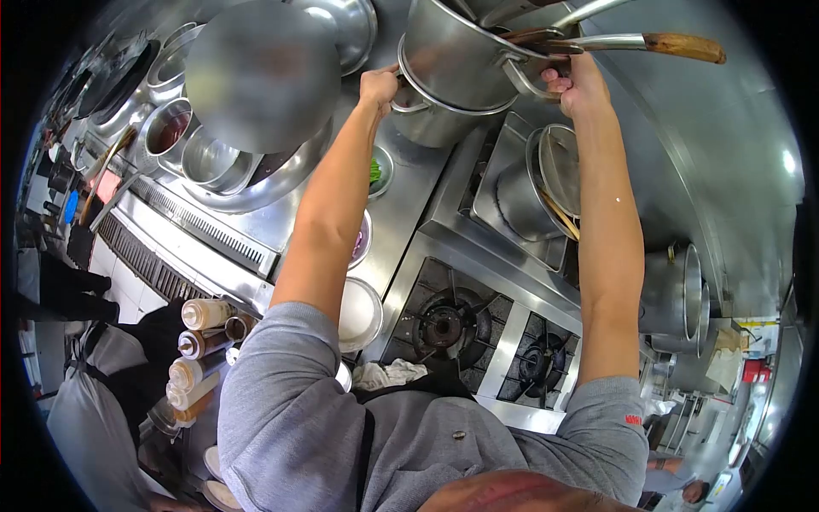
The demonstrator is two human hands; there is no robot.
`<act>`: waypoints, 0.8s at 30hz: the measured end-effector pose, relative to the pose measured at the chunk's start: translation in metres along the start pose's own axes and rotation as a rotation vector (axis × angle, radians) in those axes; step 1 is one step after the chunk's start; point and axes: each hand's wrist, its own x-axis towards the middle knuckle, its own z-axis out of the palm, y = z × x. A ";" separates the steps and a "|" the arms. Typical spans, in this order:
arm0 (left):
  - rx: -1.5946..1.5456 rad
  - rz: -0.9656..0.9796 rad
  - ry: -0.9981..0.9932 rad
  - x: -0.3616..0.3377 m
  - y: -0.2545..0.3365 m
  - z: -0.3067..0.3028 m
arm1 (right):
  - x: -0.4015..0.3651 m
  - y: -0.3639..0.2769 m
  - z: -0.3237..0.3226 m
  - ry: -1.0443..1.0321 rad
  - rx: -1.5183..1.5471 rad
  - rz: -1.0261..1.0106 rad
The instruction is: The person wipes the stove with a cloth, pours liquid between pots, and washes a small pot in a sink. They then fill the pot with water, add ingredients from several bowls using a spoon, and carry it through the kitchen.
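A large steel stockpot (452, 64) is at the top centre, nested in or standing on a second steel pot (435, 126). My left hand (380, 88) is closed at the pots' left side, its fingertips partly hidden behind the metal. At the right, my right hand (582, 90) curls its fingers by the upper pot's loop handle (527, 83). Several long-handled utensils stick out of the upper pot, one with a wooden handle (685, 47). Both arms are stretched forward over the counter and stove.
A gas burner (445, 328) lies below my arms, beside a smaller burner (543, 358). A pot with a strainer (525, 200) stands at the right. Bowls, including one with greens (377, 171), line the left counter. Squeeze bottles (205, 314) and another person (94, 418) are at the lower left.
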 end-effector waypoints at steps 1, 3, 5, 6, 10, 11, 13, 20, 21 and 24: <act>-0.047 0.028 0.029 -0.003 0.001 0.005 | -0.003 -0.005 -0.003 0.005 0.002 -0.003; 0.007 0.036 0.045 -0.005 0.003 0.008 | -0.006 -0.014 -0.012 -0.018 0.046 0.014; 0.065 0.089 0.096 0.003 -0.004 0.007 | -0.010 -0.028 -0.021 -0.044 0.021 -0.012; 0.067 0.134 0.126 0.013 -0.008 0.006 | -0.013 -0.035 -0.026 -0.078 -0.007 -0.040; 0.196 0.221 0.221 0.030 -0.010 -0.017 | -0.018 -0.056 -0.044 -0.078 0.007 -0.058; 0.111 0.182 0.240 0.020 -0.004 -0.022 | -0.027 -0.057 -0.045 -0.013 -0.014 -0.098; -0.141 0.193 0.221 0.008 0.007 -0.031 | -0.033 -0.062 -0.055 0.013 -0.016 -0.100; -0.318 0.335 0.331 -0.045 0.063 -0.058 | -0.028 -0.040 -0.078 0.015 0.077 -0.103; -0.303 0.325 0.323 -0.055 0.071 -0.061 | -0.025 -0.032 -0.077 0.037 0.124 -0.122; -0.256 0.397 0.317 -0.081 0.101 -0.069 | -0.018 -0.001 -0.069 0.023 0.126 -0.146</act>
